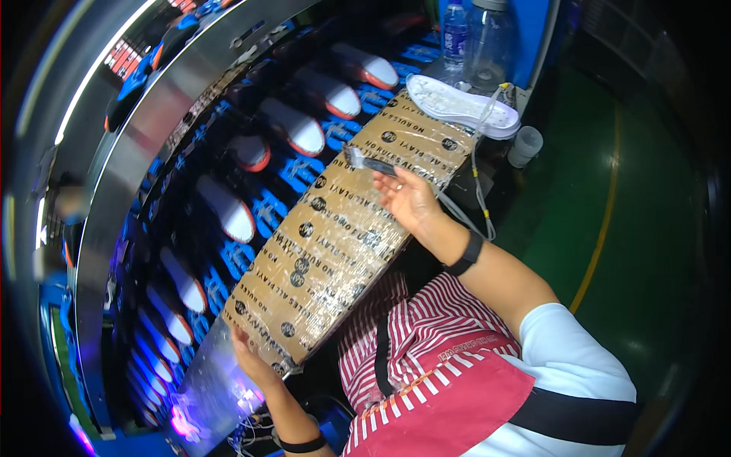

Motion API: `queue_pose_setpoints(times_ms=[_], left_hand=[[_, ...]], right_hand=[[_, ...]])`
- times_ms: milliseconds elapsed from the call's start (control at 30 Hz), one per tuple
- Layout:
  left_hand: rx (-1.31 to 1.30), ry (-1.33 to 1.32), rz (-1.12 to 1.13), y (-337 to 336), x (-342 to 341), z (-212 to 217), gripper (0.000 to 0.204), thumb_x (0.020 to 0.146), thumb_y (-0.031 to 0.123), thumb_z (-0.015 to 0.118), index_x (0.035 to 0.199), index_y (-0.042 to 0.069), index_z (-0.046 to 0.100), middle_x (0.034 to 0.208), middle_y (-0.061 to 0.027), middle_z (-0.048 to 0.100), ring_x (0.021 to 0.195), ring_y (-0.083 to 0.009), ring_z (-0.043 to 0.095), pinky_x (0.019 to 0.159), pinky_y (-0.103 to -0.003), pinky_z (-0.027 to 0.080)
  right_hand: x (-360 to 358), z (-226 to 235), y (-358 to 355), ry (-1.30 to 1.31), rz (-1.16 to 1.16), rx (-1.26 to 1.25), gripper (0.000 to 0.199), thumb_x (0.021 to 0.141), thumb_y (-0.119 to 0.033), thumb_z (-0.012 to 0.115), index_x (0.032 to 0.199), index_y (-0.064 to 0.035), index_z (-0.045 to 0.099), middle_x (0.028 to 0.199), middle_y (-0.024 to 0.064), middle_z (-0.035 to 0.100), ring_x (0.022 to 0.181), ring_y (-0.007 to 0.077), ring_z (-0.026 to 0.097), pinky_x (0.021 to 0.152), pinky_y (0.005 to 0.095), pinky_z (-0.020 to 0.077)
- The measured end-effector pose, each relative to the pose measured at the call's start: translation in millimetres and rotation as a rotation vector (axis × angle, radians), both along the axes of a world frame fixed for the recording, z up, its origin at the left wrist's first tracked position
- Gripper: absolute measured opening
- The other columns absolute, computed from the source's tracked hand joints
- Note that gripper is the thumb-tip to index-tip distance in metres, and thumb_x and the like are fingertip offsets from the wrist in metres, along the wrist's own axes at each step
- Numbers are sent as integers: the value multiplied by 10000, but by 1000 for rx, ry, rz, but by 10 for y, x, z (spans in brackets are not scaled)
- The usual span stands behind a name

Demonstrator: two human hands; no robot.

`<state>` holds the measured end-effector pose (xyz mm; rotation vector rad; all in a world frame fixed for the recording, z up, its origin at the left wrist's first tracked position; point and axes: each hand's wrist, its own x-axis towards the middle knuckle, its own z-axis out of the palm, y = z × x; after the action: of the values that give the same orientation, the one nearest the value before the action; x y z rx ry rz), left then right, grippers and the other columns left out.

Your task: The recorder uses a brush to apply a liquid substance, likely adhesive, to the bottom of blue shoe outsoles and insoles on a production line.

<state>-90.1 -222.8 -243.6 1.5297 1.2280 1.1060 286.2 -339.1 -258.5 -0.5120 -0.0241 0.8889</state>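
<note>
A person works at a taped cardboard ledge beside a conveyor of shoe soles.

The right hand (pixel 411 199) rests on the tape-wrapped cardboard board (pixel 335 244) and pinches the dark handle of a small brush (pixel 365 162), bristles pointing away up the board. The left hand (pixel 251 362) grips the board's near lower corner. A loose white sole (pixel 463 107) lies at the far end of the board, with a thin pale cord (pixel 478 190) trailing down beside it. Soles with orange edges (pixel 228 209) sit in rows on the blue conveyor (pixel 270 209) to the left. Two clear plastic bottles (pixel 476 38) stand beyond, and what looks like a small white cup (pixel 525 145) is near the sole.
</note>
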Motion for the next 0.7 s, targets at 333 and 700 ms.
queue_pose_setpoints(times_ms=[333, 700], left_hand=[[499, 696, -125, -170, 8, -532, 373, 873, 185, 440, 1150, -60, 491, 1148, -229, 472, 1083, -380, 425, 937, -431, 319], [556, 714, -27, -222, 54, -473, 405, 878, 172, 428, 1222, -38, 450, 1204, -238, 435, 1099, -374, 419, 950, -429, 309]], right_hand=[[71, -33, 381, 13, 401, -318, 376, 929, -340, 391, 1071, -8, 496, 880, 112, 623, 647, 158, 593, 516, 247, 466], [488, 502, -401, -672, 391, -299, 317, 875, -239, 536, 1067, 11, 572, 648, -8, 592, 477, 29, 472, 425, 153, 353]])
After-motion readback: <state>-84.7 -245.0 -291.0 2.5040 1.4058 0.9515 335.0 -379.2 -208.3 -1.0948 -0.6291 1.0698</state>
